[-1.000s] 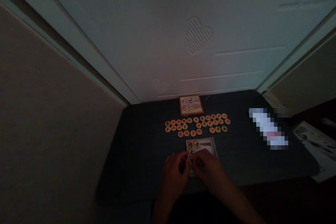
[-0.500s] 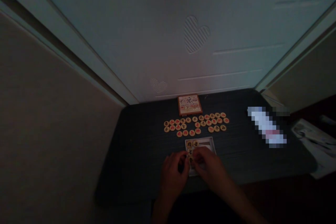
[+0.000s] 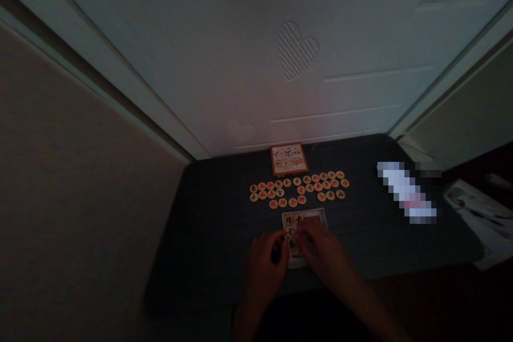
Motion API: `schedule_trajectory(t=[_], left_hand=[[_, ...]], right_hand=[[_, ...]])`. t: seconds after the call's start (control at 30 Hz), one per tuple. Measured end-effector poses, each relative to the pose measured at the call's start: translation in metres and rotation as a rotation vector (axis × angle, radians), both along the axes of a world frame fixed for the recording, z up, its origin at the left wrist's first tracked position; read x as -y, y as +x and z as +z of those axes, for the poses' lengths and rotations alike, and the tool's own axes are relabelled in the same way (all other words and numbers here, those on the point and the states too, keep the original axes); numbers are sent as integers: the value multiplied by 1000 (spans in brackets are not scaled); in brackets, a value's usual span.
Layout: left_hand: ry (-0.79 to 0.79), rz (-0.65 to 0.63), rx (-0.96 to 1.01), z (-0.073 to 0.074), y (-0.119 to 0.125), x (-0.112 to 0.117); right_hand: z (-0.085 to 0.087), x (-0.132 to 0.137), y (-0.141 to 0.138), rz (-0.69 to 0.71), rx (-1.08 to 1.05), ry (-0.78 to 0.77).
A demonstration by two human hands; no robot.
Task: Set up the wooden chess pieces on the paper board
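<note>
A shallow white box (image 3: 325,217) lies near the table's front edge, with several round Chinese chess pieces (image 3: 289,220) in its left part. My left hand (image 3: 265,263) is curled at the box's left side, thumb and forefinger pinched on the rim. Over the middle of the box, my right hand (image 3: 320,246) has its fingers bent and drawn together beside the pieces. Whatever lies between those fingertips is hidden. Beyond the box, loose chess pieces (image 3: 293,202) with red or black characters are spread in uneven rows.
A printed box lid (image 3: 289,159) rests at the back of the dark table (image 3: 216,235), near a white panel (image 3: 248,64) with heart reliefs. To the right is a pixelated pale object (image 3: 406,192). Papers (image 3: 481,219) are beyond the table's right end.
My right hand has shifted slightly over the box, its fingers staying by the pieces. My left hand keeps its place at the rim. The loose rows look the same.
</note>
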State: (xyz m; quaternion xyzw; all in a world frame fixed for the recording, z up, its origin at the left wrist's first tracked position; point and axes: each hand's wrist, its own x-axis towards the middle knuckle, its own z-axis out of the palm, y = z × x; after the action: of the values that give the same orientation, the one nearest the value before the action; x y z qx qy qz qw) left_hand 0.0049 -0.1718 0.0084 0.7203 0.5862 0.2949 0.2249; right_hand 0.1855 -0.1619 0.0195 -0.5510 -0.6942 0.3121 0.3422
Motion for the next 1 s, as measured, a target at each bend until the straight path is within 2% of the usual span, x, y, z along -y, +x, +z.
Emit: schedule_trajectory(t=[0.17, 0.3, 0.43, 0.57, 0.73, 0.9, 1.0], left_hand=[[-7, -4, 16, -1, 0, 0], [-15, -3, 19, -2, 0, 0], [-41, 26, 69, 0, -2, 0], [-71, 96, 144, 7, -10, -8], [2, 160, 73, 18, -34, -38], [47, 165, -42, 24, -56, -78], [56, 118, -69, 25, -64, -103]], right_hand=[[-1, 2, -2, 13, 5, 43], [6, 3, 6, -7, -7, 72], [13, 3, 30, -77, 17, 76], [7, 3, 63, -203, 65, 51], [-11, 3, 90, -297, 66, 55], [-21, 2, 97, -319, 40, 55], [-23, 2, 97, -315, 20, 51]])
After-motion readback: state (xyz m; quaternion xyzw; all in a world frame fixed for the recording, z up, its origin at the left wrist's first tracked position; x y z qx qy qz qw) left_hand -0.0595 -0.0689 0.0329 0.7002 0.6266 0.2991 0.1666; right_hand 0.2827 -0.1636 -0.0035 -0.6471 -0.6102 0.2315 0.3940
